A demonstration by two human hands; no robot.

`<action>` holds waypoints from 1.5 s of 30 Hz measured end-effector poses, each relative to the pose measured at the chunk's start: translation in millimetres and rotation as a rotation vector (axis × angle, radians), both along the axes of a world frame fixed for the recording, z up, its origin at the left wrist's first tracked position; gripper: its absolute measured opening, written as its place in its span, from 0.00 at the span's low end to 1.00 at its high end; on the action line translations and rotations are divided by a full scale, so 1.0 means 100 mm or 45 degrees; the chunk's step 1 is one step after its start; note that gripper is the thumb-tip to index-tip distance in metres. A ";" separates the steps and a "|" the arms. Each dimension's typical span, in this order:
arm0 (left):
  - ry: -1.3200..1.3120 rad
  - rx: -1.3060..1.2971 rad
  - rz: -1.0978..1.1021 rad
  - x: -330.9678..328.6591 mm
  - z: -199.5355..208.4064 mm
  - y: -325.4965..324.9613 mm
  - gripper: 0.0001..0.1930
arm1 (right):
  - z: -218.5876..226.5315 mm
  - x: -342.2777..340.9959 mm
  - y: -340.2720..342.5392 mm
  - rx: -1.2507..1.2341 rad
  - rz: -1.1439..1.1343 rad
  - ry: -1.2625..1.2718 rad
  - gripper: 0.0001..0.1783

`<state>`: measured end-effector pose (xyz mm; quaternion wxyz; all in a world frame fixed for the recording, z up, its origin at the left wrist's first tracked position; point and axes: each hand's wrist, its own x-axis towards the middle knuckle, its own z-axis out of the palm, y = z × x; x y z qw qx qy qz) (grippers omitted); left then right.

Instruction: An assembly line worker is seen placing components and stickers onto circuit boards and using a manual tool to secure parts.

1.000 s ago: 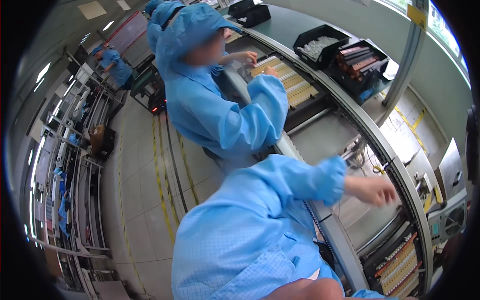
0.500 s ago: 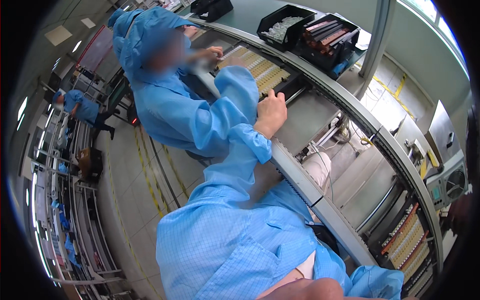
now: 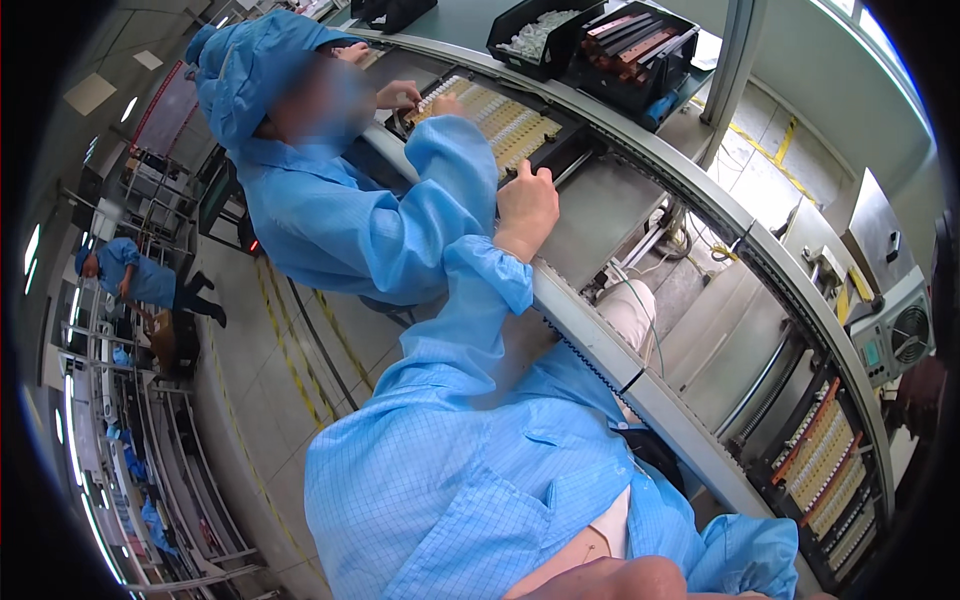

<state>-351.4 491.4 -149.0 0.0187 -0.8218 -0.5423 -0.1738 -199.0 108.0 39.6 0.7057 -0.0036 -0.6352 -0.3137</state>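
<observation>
My left hand [image 3: 528, 207] reaches out over the conveyor line, its fingers curled on the near corner of a black tray [image 3: 568, 145]. The tips of those fingers are partly hidden against the tray's edge. In the tray lie rows of yellow and white pieces [image 3: 505, 122]. A co-worker beside me, in a blue smock and cap, has hands [image 3: 400, 95] over the far end of the same tray. My right hand is out of view; only a blue sleeve [image 3: 750, 555] shows at the lower right.
Behind the line stand a black bin of white parts [image 3: 545, 38] and a black bin of copper-coloured and dark bars [image 3: 640, 50]. Another loaded tray [image 3: 825, 470] sits at the lower right, near a grey device with a fan [image 3: 890, 340]. A metal rail [image 3: 590, 325] edges the line.
The whole view has shifted slightly, so the line appears farther left. My left hand stays at the tray's corner. A distant person at the left has changed posture near a brown box.
</observation>
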 end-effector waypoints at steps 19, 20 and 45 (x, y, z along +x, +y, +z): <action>-0.360 0.017 -0.438 -0.10 0.17 -0.55 0.05 | 0.05 -0.37 -0.67 -0.013 -0.491 -0.114 0.16; -0.355 0.009 -0.459 -0.04 0.20 -0.67 0.05 | 0.04 -0.38 -0.72 -0.016 -0.524 -0.118 0.16; -0.190 -0.647 -1.526 1.34 0.18 -2.63 0.18 | -0.81 0.45 -0.24 -1.165 -0.558 0.477 0.24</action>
